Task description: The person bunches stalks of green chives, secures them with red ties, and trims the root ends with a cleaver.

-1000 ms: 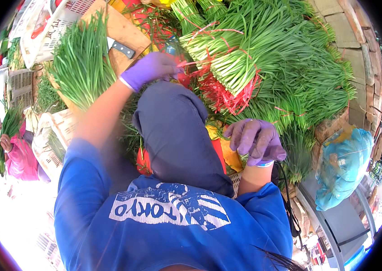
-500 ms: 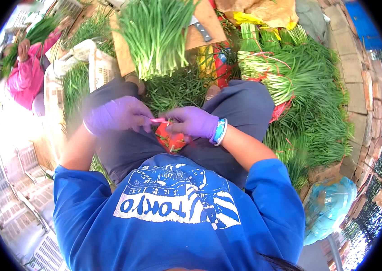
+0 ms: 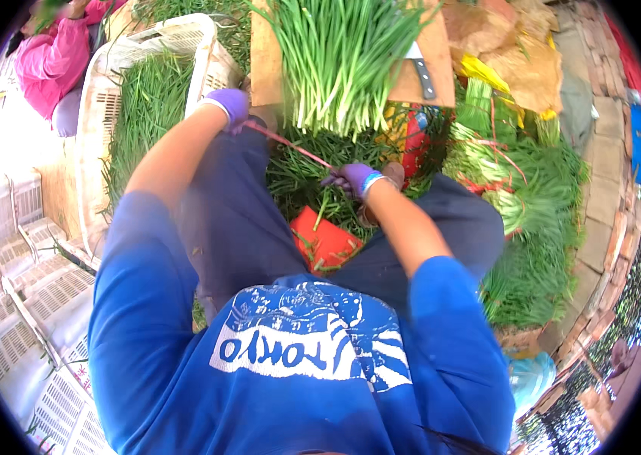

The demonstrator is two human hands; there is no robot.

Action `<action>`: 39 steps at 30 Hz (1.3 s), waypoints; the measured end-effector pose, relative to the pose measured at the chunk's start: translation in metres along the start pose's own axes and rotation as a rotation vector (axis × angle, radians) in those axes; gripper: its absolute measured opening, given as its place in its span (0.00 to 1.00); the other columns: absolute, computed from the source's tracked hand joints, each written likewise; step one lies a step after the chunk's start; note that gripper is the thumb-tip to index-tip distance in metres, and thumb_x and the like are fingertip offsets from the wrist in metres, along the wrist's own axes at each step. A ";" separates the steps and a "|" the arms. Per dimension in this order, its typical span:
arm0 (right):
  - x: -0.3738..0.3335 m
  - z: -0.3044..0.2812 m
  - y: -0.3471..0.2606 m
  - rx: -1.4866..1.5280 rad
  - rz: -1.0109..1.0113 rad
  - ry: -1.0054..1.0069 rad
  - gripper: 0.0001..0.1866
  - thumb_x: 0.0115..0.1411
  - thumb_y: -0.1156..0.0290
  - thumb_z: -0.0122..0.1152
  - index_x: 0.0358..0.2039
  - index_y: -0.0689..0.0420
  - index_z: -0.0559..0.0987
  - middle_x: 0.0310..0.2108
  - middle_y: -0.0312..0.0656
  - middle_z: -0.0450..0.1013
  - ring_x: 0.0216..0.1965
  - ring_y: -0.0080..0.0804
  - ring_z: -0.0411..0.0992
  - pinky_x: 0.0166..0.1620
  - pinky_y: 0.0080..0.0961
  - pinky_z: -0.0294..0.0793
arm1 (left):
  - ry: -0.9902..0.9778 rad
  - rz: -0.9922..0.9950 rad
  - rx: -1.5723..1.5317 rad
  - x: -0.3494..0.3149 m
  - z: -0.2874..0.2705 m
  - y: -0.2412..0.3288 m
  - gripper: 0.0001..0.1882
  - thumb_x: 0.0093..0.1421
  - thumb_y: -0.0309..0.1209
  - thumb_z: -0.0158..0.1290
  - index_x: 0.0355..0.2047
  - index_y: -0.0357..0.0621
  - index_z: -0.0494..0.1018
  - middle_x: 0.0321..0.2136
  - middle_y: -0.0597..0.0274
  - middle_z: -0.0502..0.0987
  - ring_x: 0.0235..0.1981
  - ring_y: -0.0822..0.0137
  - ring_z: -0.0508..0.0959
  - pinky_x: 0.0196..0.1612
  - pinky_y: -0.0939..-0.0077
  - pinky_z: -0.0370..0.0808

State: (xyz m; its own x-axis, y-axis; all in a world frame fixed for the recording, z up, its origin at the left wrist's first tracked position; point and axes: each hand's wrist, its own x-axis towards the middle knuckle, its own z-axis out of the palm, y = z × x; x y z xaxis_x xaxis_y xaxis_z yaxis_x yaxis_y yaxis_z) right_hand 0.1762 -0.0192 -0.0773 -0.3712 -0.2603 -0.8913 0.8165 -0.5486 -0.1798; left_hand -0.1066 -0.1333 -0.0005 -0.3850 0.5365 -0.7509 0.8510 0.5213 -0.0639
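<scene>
A thin pink tie string point(image 3: 290, 142) is stretched slantwise between my purple-gloved hands. My left hand point(image 3: 231, 106), higher up by the corner of a white basket, is closed on one end; its fingertips are partly hidden. The other end is pinched in my right hand point(image 3: 352, 180), above my right shin. Just beyond the string, a loose bunch of long green chives point(image 3: 336, 68) lies on a wooden board point(image 3: 266, 80), pale stem ends toward me. A knife point(image 3: 425, 80) with a black handle lies on the board, right of the bunch.
At left stands the white basket point(image 3: 203, 57) of loose greens. Tied chive bundles point(image 3: 533, 227) are piled at right beside brick edging point(image 3: 601, 205). Cut leaves point(image 3: 298, 178) and a red piece point(image 3: 324, 239) lie between my legs. A person in pink point(image 3: 51, 64) is at far left.
My hands have moved apart and forward, the left up toward the basket, drawing the pink string out straight. The view has shifted, so the board appears farther right.
</scene>
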 end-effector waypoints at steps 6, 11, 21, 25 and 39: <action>0.111 0.025 -0.008 0.641 -0.305 0.312 0.10 0.58 0.65 0.42 0.30 0.55 0.70 0.18 0.38 0.70 0.12 0.26 0.61 0.15 0.26 0.59 | 0.604 -0.153 -0.022 0.004 -0.008 0.007 0.10 0.51 0.33 0.46 0.29 0.45 0.75 0.23 0.56 0.76 0.26 0.57 0.77 0.30 0.67 0.73; 0.126 0.016 0.004 0.327 -0.211 0.207 0.10 0.58 0.66 0.45 0.34 0.57 0.72 0.22 0.39 0.72 0.17 0.27 0.68 0.20 0.26 0.68 | 0.159 -0.014 0.082 -0.006 -0.034 -0.011 0.10 0.51 0.33 0.46 0.29 0.43 0.75 0.25 0.55 0.76 0.28 0.56 0.77 0.33 0.66 0.73; 0.118 0.006 -0.008 0.052 -0.426 0.291 0.11 0.54 0.73 0.46 0.35 0.59 0.75 0.23 0.36 0.72 0.17 0.23 0.61 0.21 0.23 0.63 | 0.698 -0.088 -0.073 0.017 -0.016 -0.012 0.12 0.53 0.39 0.44 0.28 0.52 0.76 0.27 0.59 0.76 0.28 0.58 0.76 0.31 0.67 0.72; 0.104 -0.019 0.000 -0.481 -0.788 0.891 0.10 0.55 0.72 0.47 0.32 0.63 0.74 0.21 0.39 0.72 0.19 0.26 0.65 0.24 0.25 0.67 | 0.822 0.015 -0.209 0.028 -0.020 -0.006 0.11 0.52 0.40 0.44 0.29 0.56 0.76 0.26 0.61 0.76 0.28 0.60 0.76 0.31 0.68 0.72; -0.053 -0.040 -0.070 -0.565 -1.038 1.441 0.11 0.49 0.63 0.55 0.31 0.54 0.78 0.27 0.47 0.73 0.27 0.42 0.71 0.33 0.30 0.70 | 0.796 -0.227 -0.431 0.059 -0.005 0.062 0.11 0.47 0.32 0.43 0.28 0.47 0.74 0.31 0.53 0.74 0.33 0.52 0.74 0.35 0.63 0.71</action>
State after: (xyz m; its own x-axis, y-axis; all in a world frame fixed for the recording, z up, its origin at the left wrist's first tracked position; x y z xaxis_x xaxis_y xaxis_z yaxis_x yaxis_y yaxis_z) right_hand 0.1564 0.0643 -0.0345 -0.3880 0.9177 0.0848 0.6812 0.3475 -0.6444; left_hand -0.0784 -0.0662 -0.0454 -0.7930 0.6054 -0.0686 0.5807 0.7850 0.2157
